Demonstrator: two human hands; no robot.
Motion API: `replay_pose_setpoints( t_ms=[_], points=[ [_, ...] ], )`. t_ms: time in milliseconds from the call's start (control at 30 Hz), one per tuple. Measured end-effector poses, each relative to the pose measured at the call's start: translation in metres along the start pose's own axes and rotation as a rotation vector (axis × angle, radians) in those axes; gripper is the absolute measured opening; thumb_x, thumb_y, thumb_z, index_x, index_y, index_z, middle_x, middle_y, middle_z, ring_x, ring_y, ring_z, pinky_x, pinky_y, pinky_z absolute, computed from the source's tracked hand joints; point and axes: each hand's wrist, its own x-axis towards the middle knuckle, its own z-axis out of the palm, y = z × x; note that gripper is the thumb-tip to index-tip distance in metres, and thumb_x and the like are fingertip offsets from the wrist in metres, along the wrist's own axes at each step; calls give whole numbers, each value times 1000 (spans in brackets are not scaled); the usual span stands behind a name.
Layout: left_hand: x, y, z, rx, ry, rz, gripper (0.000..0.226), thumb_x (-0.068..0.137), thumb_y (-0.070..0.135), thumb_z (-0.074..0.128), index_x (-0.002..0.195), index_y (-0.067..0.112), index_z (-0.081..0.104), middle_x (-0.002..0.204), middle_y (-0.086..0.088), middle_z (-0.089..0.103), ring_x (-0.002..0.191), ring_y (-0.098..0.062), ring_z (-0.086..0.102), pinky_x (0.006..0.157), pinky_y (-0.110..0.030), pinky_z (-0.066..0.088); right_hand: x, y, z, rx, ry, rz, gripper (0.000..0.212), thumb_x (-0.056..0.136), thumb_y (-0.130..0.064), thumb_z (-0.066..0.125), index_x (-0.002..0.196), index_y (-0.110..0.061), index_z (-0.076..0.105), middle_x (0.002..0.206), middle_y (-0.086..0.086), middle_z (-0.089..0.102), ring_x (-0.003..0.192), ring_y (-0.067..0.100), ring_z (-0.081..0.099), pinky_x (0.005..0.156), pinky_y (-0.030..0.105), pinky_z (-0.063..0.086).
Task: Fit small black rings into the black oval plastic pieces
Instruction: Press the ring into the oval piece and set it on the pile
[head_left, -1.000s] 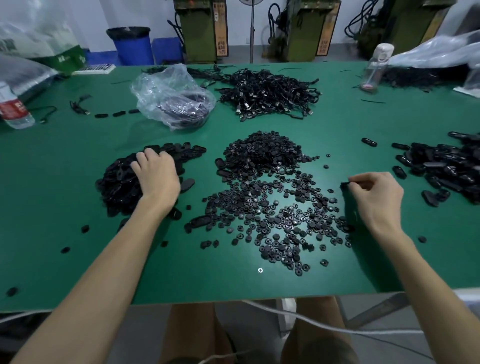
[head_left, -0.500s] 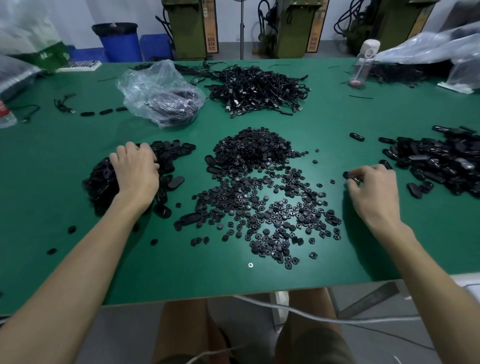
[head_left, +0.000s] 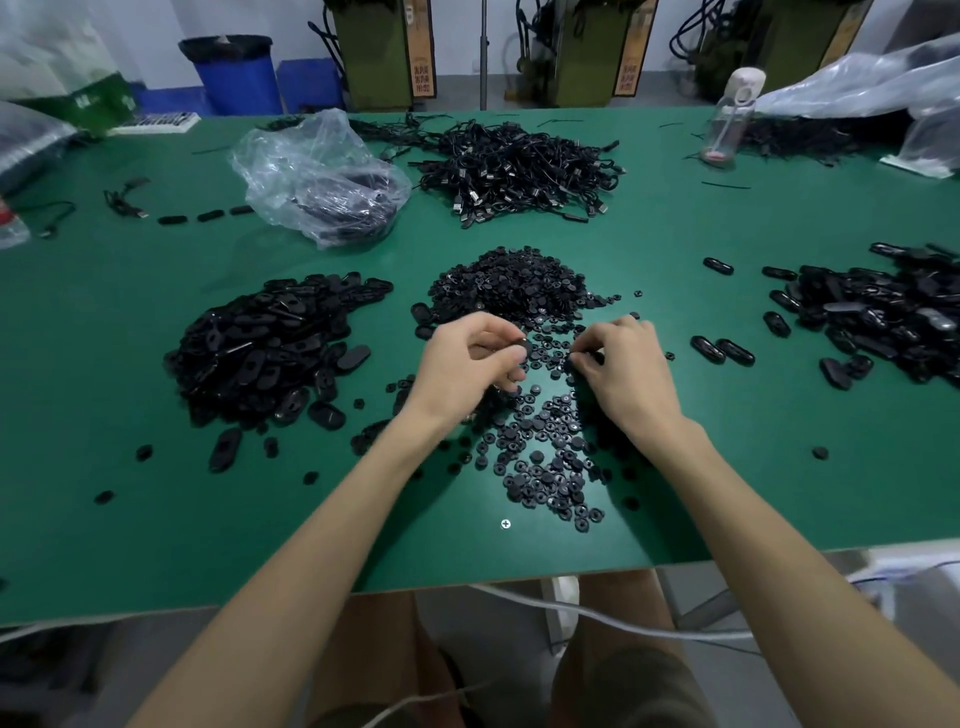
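A heap of small black rings (head_left: 540, 415) spreads over the middle of the green table (head_left: 727, 467). To its left lies a pile of black oval plastic pieces (head_left: 270, 343); another pile of oval pieces (head_left: 878, 317) sits at the right. Both hands hover over the rings. My left hand (head_left: 467, 364) has curled fingers and pinches a black oval piece (head_left: 522, 347) at its fingertips. My right hand (head_left: 618, 369) is curled with its fingertips down among the rings, pinching something small and black that I cannot make out.
A clear plastic bag (head_left: 317, 176) with black parts and a tangle of black cables (head_left: 519, 171) lie at the back. A drink bottle (head_left: 730, 119) stands at the back right. Two loose oval pieces (head_left: 722, 351) lie right of my right hand. The table's front edge is near my knees.
My left hand left the oval pile at the left and came to the middle holding an oval piece. My right hand moved left from the right side to the rings.
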Motion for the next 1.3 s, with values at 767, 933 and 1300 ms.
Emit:
replay_pose_setpoints(
  t_ms=[767,933,1300],
  points=[
    [-9,-18,9,-263,17,36,24,88,3,78,112,4,75,96,-15,79,76,-27,77,70,-28,62,-18,-3,9,715,111,54,8,96,-25,74,98,-19,79,78,-4,74,68,9,65,67,23,53],
    [-8,-22,11,-206,14,47,24,88,3,79,112,6,76,86,-12,79,76,-24,77,71,-26,61,-20,7,8,966,65,56,13,97,-15,72,104,-22,80,84,0,79,71,6,66,64,21,52],
    [-8,-26,13,-100,7,81,25,92,4,75,116,11,75,87,-4,80,80,-20,78,76,-24,60,-19,9,12,1070,-45,7,10,96,-17,74,99,-21,82,80,-2,77,69,4,62,61,14,47]
  ],
)
